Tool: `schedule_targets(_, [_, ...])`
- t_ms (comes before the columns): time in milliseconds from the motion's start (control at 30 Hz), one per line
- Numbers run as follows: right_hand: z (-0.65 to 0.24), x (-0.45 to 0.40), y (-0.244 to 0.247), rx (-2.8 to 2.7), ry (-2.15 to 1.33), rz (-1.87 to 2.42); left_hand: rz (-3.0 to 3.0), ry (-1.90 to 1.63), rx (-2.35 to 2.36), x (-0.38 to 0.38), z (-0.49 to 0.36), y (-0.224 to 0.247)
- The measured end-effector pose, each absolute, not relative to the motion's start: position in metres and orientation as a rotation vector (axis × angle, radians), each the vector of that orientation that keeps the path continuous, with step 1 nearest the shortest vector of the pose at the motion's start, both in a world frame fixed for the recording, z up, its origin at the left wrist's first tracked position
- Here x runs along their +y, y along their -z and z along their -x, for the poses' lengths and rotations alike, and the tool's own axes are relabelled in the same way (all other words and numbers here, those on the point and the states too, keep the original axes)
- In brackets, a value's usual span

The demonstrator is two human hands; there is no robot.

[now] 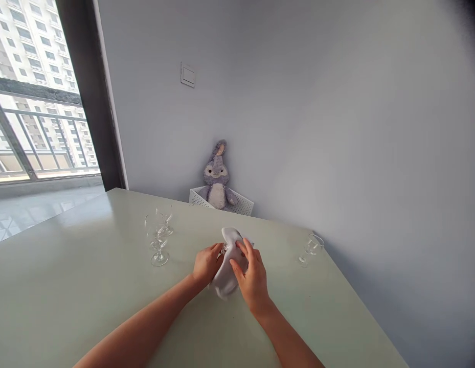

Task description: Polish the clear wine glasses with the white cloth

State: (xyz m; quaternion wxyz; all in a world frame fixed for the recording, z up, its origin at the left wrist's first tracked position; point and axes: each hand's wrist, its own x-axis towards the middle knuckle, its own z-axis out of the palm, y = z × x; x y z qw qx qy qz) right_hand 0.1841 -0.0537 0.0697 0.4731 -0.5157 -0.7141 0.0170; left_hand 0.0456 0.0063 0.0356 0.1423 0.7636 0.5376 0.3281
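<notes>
- Your left hand (207,266) sits at the left side of a white, soft, folded fabric cloth (230,266), its grip curled around a clear, shiny glass piece (224,249) that shows between the fingers and the fabric; most of that piece is hidden, so you cannot tell its full shape.
- Your right hand (251,271) has its grip clamped on the cloth, with the thumb on the near side and the fingers bent over the upper part.
- The cloth is between your two hands, above the middle of the pale greenish, smooth tabletop (87,286); one end points up and the other hangs down toward you.
- To the left of your hands, a clear, stemmed drinking glass (159,245) stands upright on its round foot.
- Just behind it, a second clear, stemmed glass (168,225) partly overlaps it in view.
- Well apart on your right, a clear glass with a wide bowl (313,245) stands near the tabletop's right edge.
- Beyond the far edge, a purple-grey plush toy with a pale belly (216,179) sits in a white, perforated basket (244,205), against a plain, pale grey wall (337,112).
- A white, square wall switch (187,75) is above and to the left of the toy.
</notes>
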Motion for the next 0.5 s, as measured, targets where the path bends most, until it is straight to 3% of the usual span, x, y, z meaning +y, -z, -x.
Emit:
schedule_targets(133, [-0.189,-0.052,-0.068,-1.88,0.103,1.345,-2.241,-0.948,1.542,0.009,-0.044,-0.031])
schedule_targets(200, [-0.194,-0.052,-0.072,-1.908,0.0,1.382,-2.261,-0.95,1.527,0.01,-0.044,-0.03])
schedule_targets(400, [-0.202,-0.05,-0.075,-1.728,-1.013,1.343,-2.563,-1.015,1.409,0.01,-0.039,-0.031])
schedule_targets(500, [-0.2,-0.049,-0.073,-1.477,-1.343,1.252,-2.657,-1.1,1.304,0.01,-0.036,-0.032])
